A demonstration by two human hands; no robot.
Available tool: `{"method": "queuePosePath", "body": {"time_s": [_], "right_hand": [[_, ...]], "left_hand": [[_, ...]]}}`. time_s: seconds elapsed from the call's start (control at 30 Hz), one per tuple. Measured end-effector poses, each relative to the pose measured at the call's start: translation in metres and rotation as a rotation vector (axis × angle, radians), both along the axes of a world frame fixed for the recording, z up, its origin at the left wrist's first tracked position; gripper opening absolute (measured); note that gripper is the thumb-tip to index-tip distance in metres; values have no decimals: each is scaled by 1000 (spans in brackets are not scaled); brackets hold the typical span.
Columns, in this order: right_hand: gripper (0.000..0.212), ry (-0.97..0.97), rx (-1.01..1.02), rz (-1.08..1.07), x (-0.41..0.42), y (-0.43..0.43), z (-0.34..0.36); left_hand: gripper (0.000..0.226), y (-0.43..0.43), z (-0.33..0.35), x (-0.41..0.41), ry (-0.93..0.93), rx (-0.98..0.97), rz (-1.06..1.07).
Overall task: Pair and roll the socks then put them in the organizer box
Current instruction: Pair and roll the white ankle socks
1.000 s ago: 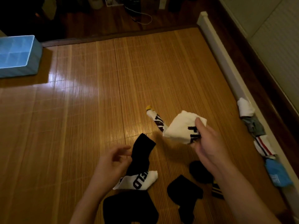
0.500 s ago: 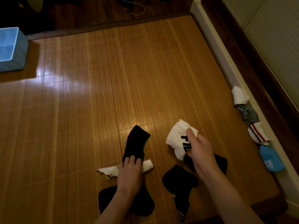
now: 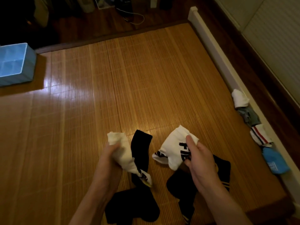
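As left fingers [image 3: 114,146] wrap one sock [image 3: 125,154], right fingers [image 3: 190,141] pinch another [image 3: 172,143].

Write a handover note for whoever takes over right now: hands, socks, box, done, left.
Left hand grips a white sock; right hand grips the lettered white sock.
Several black socks lie loose on the mat.
Done: four sock bundles lie by the right rail, unboxed.
The organizer box sits far left; no socks are visible in it.
Left: pair and roll the whites, then the blacks, and box everything.
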State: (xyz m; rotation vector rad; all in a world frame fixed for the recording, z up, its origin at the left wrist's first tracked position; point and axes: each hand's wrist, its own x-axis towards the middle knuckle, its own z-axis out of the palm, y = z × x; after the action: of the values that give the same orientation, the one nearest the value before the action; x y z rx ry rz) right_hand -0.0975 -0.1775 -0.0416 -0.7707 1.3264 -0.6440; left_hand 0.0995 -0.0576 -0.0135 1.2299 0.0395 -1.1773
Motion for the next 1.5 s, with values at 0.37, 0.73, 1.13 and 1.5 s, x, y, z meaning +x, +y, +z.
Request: {"method": "queuePosePath", "body": {"time_s": [0.37, 0.73, 1.13, 1.5], "right_hand": [[20, -32, -64, 50, 15, -8, 22], [24, 51, -184, 95, 25, -14, 26], [38, 201, -417, 191, 54, 30, 33], [40, -31, -370, 479, 73, 65, 25]], "left_hand": [[29, 9, 14, 18, -803, 113, -253], [32, 9, 6, 46, -179, 39, 41], [33, 1, 7, -4, -615, 39, -218], [53, -5, -6, -49, -541, -68, -273]]}}
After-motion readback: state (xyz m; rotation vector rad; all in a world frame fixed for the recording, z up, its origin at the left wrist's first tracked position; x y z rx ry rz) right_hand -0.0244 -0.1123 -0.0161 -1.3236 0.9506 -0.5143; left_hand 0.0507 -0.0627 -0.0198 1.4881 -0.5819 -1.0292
